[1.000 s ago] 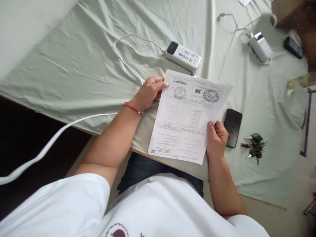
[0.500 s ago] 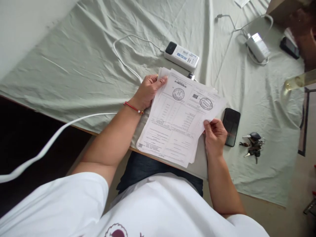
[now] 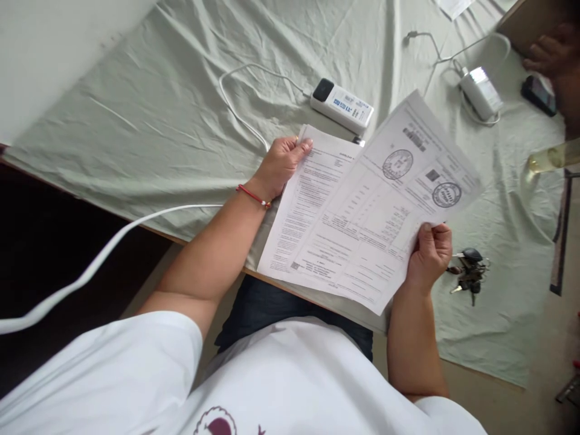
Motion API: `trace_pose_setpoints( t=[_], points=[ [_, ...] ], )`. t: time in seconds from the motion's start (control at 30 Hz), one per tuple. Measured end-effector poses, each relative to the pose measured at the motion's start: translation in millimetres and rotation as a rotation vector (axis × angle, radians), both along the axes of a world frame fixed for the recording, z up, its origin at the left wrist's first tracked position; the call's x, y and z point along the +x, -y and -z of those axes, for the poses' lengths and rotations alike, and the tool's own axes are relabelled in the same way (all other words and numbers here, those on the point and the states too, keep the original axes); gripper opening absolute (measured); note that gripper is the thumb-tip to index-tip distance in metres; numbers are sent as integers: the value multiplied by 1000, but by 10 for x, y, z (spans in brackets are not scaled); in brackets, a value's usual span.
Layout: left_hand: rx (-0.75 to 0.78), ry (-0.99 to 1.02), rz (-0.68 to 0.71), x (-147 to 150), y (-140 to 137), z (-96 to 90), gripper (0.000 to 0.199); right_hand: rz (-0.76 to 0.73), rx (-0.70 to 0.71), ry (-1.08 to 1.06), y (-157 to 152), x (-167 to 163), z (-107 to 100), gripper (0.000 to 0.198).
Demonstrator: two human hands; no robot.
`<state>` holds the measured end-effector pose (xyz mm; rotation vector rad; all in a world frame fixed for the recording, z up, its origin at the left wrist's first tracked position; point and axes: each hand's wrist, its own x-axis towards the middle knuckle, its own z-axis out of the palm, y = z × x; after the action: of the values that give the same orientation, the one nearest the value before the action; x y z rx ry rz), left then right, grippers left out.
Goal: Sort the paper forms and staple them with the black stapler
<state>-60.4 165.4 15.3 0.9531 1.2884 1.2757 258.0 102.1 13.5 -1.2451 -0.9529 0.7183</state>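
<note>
My left hand (image 3: 286, 164) is closed on the upper left edge of a stack of printed sheets (image 3: 294, 193), thumb on top. Between the thumb and fingers of my right hand (image 3: 428, 257) is the right edge of a loose printed sheet (image 3: 376, 205). That sheet carries two round ink stamps and small codes, and it lies tilted across the right part of the stack, covering much of it. Both papers are held over the near edge of the cloth-covered table. Just right of my right hand lies a bunch of keys (image 3: 470, 272).
A white power bank (image 3: 342, 106) with a cable lies beyond the papers on the green tablecloth (image 3: 181, 121). Farther right are a white adapter (image 3: 481, 93), a dark phone (image 3: 538, 95) beside another person's hand (image 3: 550, 54), and a glass (image 3: 550, 157).
My right hand has moved right, drawing the stamped sheet away from the stack and turning it. A text page underneath now shows. The phone near my right hand is now hidden.
</note>
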Motion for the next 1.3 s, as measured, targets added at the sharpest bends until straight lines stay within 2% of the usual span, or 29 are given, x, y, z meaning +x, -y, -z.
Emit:
trace_pose_setpoints(
  t=[0.1,0.23,0.37,0.5,0.63,0.73,0.93,1.1,1.3],
  points=[
    [24,50,-8,-8,-16,36,24,-26,-6,-41,-2,13,1,33],
    [58,88,-33,-18,-19,65,21,-36,-13,13,42,-57,-36,31],
    [75,107,-58,-23,-20,101,19,-33,-28,217,113,-157,-50,28],
    [99,116,-77,-16,-29,123,20,-144,-118,406,192,-229,9,29],
    [110,110,-100,1,-34,120,24,-260,-260,400,215,-239,115,46],
    [121,125,-104,14,-33,117,27,-273,-292,388,195,-221,165,59],
    [91,191,-97,43,-14,71,19,-316,-284,305,195,-233,136,34],
    [113,296,-99,41,-7,44,27,-300,-252,280,206,-258,112,31],
    [112,298,-104,31,-12,65,26,-231,-250,384,185,-245,83,34]
  ],
)
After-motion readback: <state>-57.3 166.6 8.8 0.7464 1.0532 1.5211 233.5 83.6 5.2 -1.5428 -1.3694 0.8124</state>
